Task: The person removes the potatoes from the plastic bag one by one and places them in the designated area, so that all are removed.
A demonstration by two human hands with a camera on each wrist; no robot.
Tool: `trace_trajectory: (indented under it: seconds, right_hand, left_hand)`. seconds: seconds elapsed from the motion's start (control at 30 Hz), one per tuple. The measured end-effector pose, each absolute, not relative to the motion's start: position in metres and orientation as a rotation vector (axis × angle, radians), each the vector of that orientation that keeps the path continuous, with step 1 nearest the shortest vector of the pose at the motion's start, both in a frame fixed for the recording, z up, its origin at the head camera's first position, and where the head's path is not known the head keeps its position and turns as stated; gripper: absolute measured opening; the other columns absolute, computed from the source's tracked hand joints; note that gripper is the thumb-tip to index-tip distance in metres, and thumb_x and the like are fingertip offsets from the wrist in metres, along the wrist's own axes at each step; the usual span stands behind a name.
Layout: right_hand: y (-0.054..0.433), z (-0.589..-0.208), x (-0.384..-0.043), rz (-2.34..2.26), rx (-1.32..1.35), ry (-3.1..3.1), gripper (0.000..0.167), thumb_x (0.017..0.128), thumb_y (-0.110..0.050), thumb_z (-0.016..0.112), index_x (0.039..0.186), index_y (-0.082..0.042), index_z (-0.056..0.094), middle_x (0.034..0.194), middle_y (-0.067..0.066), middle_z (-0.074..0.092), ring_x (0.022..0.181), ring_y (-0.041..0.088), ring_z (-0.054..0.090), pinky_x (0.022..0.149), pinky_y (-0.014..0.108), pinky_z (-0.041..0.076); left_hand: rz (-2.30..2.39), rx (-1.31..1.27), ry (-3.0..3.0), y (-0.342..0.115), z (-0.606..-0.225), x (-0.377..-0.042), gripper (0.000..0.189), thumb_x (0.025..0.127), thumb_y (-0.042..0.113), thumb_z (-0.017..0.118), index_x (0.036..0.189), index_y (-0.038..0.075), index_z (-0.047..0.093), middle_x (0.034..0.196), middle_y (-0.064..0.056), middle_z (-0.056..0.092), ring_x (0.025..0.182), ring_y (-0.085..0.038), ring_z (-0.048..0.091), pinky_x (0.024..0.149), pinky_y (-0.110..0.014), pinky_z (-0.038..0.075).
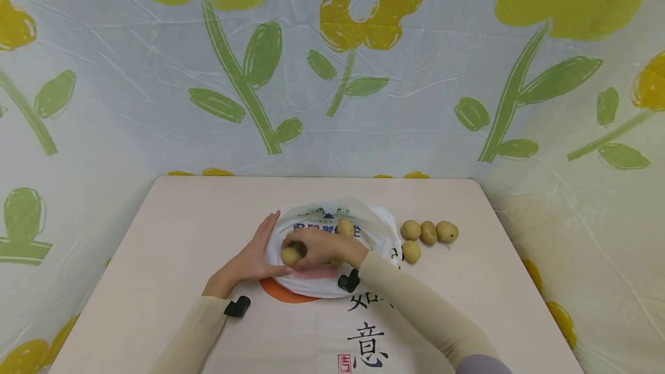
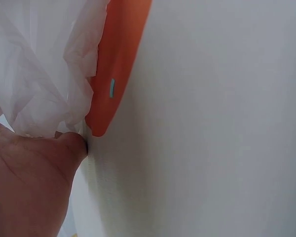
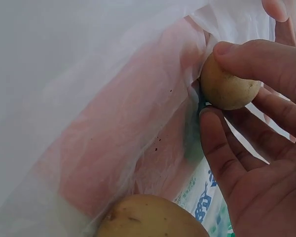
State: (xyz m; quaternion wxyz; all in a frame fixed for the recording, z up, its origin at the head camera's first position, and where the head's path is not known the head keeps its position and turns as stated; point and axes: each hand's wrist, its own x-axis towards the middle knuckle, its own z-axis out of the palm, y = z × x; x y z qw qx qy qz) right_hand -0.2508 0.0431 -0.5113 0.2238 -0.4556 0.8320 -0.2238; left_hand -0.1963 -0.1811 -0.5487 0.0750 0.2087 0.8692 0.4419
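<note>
A white translucent plastic bag (image 1: 322,290) with printed lettering lies spread on the table, its mouth facing the person. My right hand (image 1: 324,246) reaches into it and pinches a small potato (image 3: 231,89) between thumb and fingers. At the bag's left edge my left hand (image 1: 251,257) has its fingers and thumb spread, touching the plastic; its fingertips are partly hidden in the left wrist view. Another potato (image 1: 345,227) sits in the bag behind the right hand. Close to the right wrist camera is a larger potato (image 3: 150,219) in the bag.
Several loose potatoes (image 1: 428,233) lie on the table just right of the bag. Under the bag is a pale cloth or mat with black characters (image 1: 368,345) and an orange shape (image 1: 286,293). A flowered curtain (image 1: 363,143) hangs behind the table.
</note>
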Motion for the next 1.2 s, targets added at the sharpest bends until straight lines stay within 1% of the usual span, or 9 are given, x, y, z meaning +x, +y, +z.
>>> trace_trajectory:
  seconds: [0.13,0.33,0.5,0.67,0.77,0.9,0.97,1.2]
  right_hand:
    - [0.043,-0.511,-0.25,-0.631,-1.242,2.298,0.047,0.085,-0.022,0.084,0.129,-0.018,0.067,0.113,-0.011,0.065,0.094,0.007,0.056,0.081,0.018,0.048]
    - [0.047,-0.51,-0.248,-0.662,-1.174,2.312,0.049,0.085,-0.024,0.083,0.13,-0.021,0.066,0.116,-0.011,0.064,0.098,0.008,0.055,0.084,0.021,0.048]
    - [0.053,-0.508,-0.252,-0.716,-1.16,2.332,0.05,0.085,-0.022,0.082,0.132,-0.016,0.065,0.116,-0.006,0.066,0.096,0.009,0.059,0.083,0.021,0.052]
    - [0.064,-0.498,-0.257,-0.768,-1.171,2.369,0.046,0.087,-0.018,0.079,0.131,-0.011,0.066,0.119,-0.001,0.068,0.099,0.011,0.062,0.087,0.021,0.053]
    - [0.073,-0.486,-0.26,-0.829,-1.135,2.372,0.046,0.089,-0.016,0.077,0.132,-0.008,0.064,0.122,0.003,0.067,0.103,0.015,0.063,0.089,0.026,0.056]
    - [0.089,-0.465,-0.26,-0.963,-1.086,2.355,0.046,0.088,-0.014,0.076,0.132,-0.006,0.064,0.122,0.007,0.067,0.104,0.022,0.065,0.089,0.038,0.06]
    - [0.099,-0.456,-0.259,-1.03,-1.07,2.355,0.047,0.088,-0.013,0.077,0.132,-0.005,0.064,0.124,0.009,0.066,0.105,0.025,0.066,0.089,0.043,0.06]
    - [0.132,-0.442,-0.249,-1.162,-1.009,2.402,0.051,0.09,-0.014,0.078,0.137,-0.005,0.061,0.132,0.013,0.065,0.111,0.028,0.067,0.091,0.043,0.06]
  left_hand:
    - [1.322,0.624,2.617,-0.182,-0.548,-0.196,0.132,0.072,0.047,0.089,0.167,0.016,0.003,0.171,-0.023,0.004,0.157,-0.047,0.008,0.118,-0.074,0.021]
    - [1.299,0.617,2.646,-0.183,-0.549,-0.196,0.127,0.075,0.049,0.087,0.167,0.016,0.005,0.171,-0.022,0.007,0.157,-0.045,0.01,0.118,-0.072,0.022]
    - [1.292,0.604,2.653,-0.184,-0.549,-0.197,0.125,0.076,0.049,0.086,0.167,0.016,0.007,0.171,-0.021,0.008,0.157,-0.045,0.012,0.118,-0.072,0.024]
    - [1.301,0.612,2.652,-0.184,-0.55,-0.198,0.125,0.076,0.048,0.087,0.167,0.014,0.007,0.171,-0.021,0.009,0.157,-0.045,0.013,0.119,-0.072,0.023]
    - [1.312,0.611,2.653,-0.183,-0.549,-0.198,0.126,0.075,0.045,0.088,0.167,0.014,0.008,0.171,-0.021,0.01,0.157,-0.045,0.012,0.119,-0.072,0.022]
    - [1.309,0.601,2.64,-0.181,-0.549,-0.199,0.127,0.075,0.049,0.088,0.167,0.016,0.007,0.172,-0.019,0.009,0.157,-0.045,0.01,0.12,-0.072,0.02]
    - [1.3,0.599,2.639,-0.179,-0.55,-0.199,0.127,0.075,0.051,0.087,0.167,0.017,0.007,0.172,-0.019,0.009,0.158,-0.044,0.01,0.12,-0.071,0.019]
    - [1.257,0.579,2.681,-0.181,-0.551,-0.198,0.128,0.074,0.05,0.087,0.167,0.014,0.007,0.172,-0.019,0.01,0.158,-0.043,0.012,0.121,-0.069,0.02]
